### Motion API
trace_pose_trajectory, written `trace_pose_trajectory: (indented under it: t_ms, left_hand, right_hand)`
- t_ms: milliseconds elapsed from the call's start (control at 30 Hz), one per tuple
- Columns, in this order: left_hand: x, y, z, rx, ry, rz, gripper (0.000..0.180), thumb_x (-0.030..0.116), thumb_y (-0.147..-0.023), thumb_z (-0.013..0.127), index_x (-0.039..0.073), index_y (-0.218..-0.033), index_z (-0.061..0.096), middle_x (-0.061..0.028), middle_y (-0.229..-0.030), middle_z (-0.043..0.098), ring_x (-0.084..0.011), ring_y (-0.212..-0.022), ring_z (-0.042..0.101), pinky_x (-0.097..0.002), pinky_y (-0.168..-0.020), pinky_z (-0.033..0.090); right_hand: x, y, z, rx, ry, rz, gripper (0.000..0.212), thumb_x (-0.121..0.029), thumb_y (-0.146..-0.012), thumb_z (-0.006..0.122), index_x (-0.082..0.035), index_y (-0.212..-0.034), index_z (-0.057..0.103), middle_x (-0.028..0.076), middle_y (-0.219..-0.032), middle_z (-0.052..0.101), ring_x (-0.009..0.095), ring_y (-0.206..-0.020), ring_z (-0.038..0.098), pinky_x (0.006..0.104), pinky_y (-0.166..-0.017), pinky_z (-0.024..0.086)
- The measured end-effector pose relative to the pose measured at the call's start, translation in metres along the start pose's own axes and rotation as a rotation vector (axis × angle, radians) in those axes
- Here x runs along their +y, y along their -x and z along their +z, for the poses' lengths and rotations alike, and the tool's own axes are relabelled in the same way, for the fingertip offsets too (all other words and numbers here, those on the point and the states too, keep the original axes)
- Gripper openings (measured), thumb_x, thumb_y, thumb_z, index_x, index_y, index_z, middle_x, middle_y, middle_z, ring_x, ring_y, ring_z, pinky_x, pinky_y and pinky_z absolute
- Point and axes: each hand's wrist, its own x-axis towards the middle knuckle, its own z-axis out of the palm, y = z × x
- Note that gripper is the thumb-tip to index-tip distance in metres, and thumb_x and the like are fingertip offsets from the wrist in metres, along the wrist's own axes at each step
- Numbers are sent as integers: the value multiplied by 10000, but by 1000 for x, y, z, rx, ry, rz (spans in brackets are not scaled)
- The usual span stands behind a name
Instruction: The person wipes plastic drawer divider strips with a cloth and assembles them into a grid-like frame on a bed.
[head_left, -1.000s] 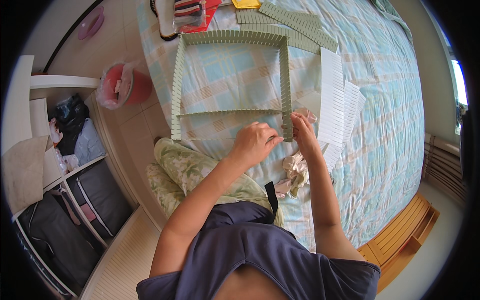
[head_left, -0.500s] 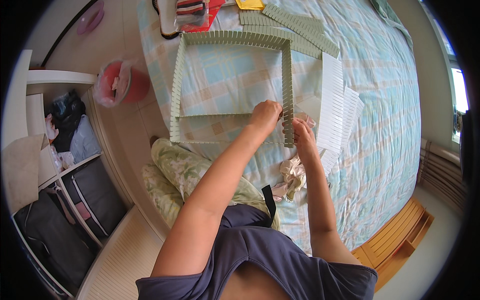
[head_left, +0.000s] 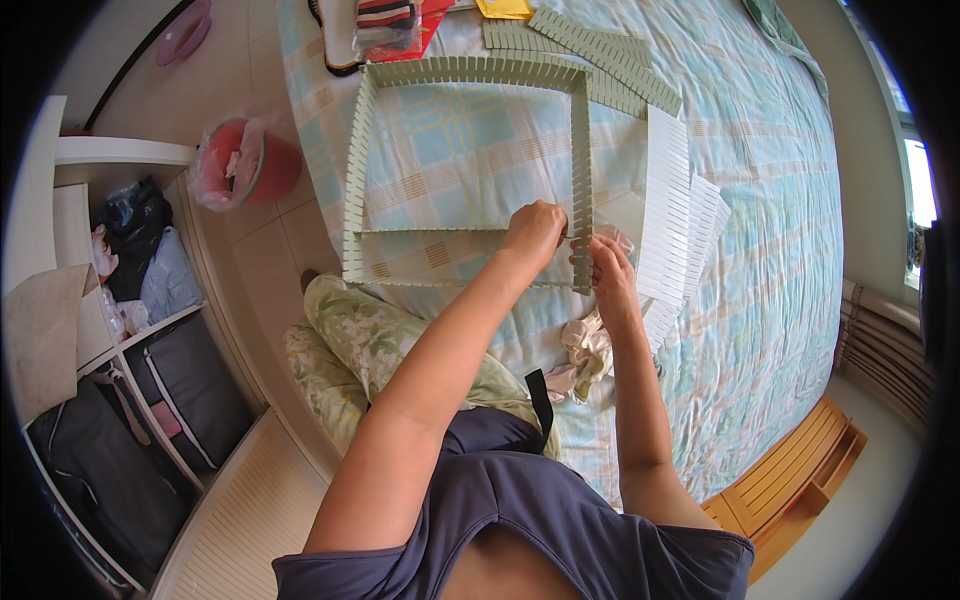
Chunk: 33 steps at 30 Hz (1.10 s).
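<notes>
A frame of pale green slotted divider strips (head_left: 480,70) stands on edge on the bed, roughly rectangular. Near its close side, a thinner-looking cross strip (head_left: 430,232) runs from the left wall toward the right wall. My left hand (head_left: 536,230) is closed inside the frame, pinching the cross strip's right end beside the right wall. From outside, my right hand (head_left: 611,270) grips that same right wall (head_left: 581,140) near its close end, fingers bent around it. The exact joint between the strips is mostly hidden by my fingers.
Loose green slotted strips (head_left: 610,65) and white slotted sheets (head_left: 665,200) lie on the checked bedspread (head_left: 760,300). Crumpled pale cloth (head_left: 585,345) sits by my right forearm. A pink lined bin (head_left: 275,168) and open shelving (head_left: 115,345) stand at left.
Both hands keep their hold at the right wall, with only slight finger movement. The frame and surroundings appear shifted a little in the picture.
</notes>
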Motion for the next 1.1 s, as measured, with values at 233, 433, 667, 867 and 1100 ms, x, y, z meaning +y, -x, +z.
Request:
trace_pose_trajectory:
  t_ms: [233, 433, 667, 867, 1100]
  left_hand:
    - [-1, 3, 2, 37, -8, 19, 77, 20, -673, 703, 45, -745, 712, -155, -735, 675, -322, -701, 661, -396, -653, 540]
    - [-3, 3, 6, 92, -8, 75, 30, 24, -697, 674, 45, -689, 694, -173, -715, 667, -325, -702, 674, -396, -651, 560]
    - [-5, 2, 10, 75, 2, 22, 58, 67, -698, 715, 53, -753, 723, -149, -743, 676, -319, -717, 663, -400, -666, 536]
    - [3, 25, -24, 161, 121, 117, 153, 90, -797, 664, 50, -942, 692, -128, -927, 688, -304, -890, 647, -432, -859, 487]
    - [-85, 131, -136, 905, 233, -214, 292, 195, -996, 462, 55, -1227, 569, -96, -1236, 581, -217, -1137, 544, -339, -1007, 384]
  right_hand:
    - [-1, 1, 8, 49, -50, 28, 334, -302, -906, 612, -54, -1130, 601, -29, -790, 606, 33, -670, 505, 195, -645, 373]
    - [13, -7, 1, 27, -52, 17, 303, -276, -921, 610, -60, -1134, 602, -59, -769, 580, 10, -659, 487, 177, -608, 359]
    - [27, -10, -1, 20, -49, 10, 272, -229, -929, 616, -99, -1160, 559, -33, -915, 629, 39, -738, 568, 196, -644, 433]
    - [33, -15, -1, 47, 14, 33, 367, -228, -901, 654, -119, -1225, 520, 12, -1055, 594, 73, -878, 542, 241, -722, 444]
    - [34, -19, -4, -7, 53, -11, 432, -226, -903, 646, -134, -1302, 508, 33, -1171, 562, 121, -1013, 555, 279, -820, 478]
